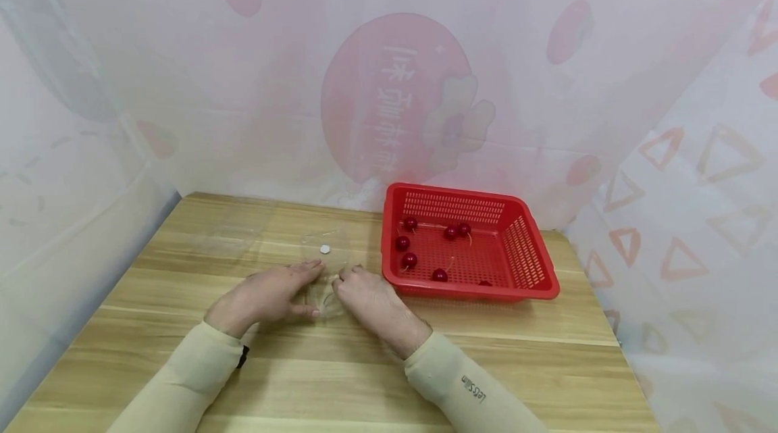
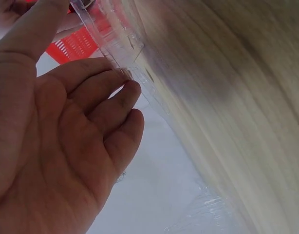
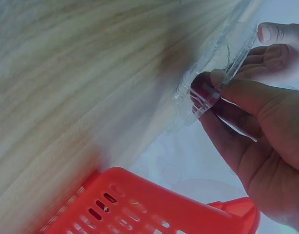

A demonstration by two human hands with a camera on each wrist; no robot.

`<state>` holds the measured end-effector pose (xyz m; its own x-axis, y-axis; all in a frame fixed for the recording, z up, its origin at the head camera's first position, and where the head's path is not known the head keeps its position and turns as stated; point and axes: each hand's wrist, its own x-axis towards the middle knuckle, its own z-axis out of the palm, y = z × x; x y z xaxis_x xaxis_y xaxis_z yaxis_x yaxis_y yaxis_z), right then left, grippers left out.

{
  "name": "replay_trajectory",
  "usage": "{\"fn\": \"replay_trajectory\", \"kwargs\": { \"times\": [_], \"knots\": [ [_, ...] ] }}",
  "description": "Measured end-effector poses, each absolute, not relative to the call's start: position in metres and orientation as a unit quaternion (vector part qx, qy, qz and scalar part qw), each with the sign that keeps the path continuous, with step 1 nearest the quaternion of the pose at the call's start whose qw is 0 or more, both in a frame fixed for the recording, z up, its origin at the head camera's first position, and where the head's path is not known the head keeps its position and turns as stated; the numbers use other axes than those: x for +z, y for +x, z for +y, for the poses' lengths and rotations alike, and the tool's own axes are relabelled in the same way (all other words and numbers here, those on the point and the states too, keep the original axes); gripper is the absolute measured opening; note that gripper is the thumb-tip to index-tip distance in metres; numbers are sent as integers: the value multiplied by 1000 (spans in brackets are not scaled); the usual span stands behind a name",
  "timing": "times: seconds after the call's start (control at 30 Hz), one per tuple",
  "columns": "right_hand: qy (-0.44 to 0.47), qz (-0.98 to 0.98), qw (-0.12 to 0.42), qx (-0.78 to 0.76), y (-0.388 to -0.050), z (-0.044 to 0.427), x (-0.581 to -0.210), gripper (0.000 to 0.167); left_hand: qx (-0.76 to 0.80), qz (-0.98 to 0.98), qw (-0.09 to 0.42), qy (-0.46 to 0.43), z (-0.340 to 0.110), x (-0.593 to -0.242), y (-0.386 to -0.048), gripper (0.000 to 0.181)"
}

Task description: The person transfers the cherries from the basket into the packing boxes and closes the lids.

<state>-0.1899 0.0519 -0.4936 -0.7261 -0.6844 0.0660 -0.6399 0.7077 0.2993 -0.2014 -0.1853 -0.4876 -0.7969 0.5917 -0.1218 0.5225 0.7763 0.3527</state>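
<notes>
Left hand (image 1: 273, 292), fingers loosely extended, is touching clear plastic box (image 1: 323, 292); right hand (image 1: 375, 306) is pinching glossy red cherry (image 3: 203, 87) there. Box is resting on wood-grain table (image 1: 304, 379), beside perforated red basket (image 1: 477, 250).

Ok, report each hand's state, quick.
Left hand: open, touching the clear plastic container.
Right hand: closed, pinching a red cherry at the container.

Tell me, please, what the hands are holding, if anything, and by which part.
The right hand pinches a cherry by its round body, at the edge of the clear container; the left hand touches the container.
</notes>
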Motion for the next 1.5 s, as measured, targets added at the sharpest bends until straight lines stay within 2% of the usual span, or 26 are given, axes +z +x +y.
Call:
{"fn": "replay_trajectory", "kwargs": {
  "times": [0.3,0.57,1.1,1.3,1.5],
  "knots": [
    [374,-922,76,-64,-194,64,-466,19,151,936,111,298,-183,-487,-199,97],
    [368,-925,75,62,-198,95,-440,31,160,938,129,278,-182,-486,-198,96],
    [239,-953,71,174,-212,176,-431,42,160,938,139,276,-181,-485,-198,97],
    [222,-960,41,167,-220,198,-436,42,157,937,137,280,-182,-485,-198,98],
    [219,-964,-16,147,-232,215,-441,37,155,938,135,280,-182,-484,-198,97]
  ]
}}
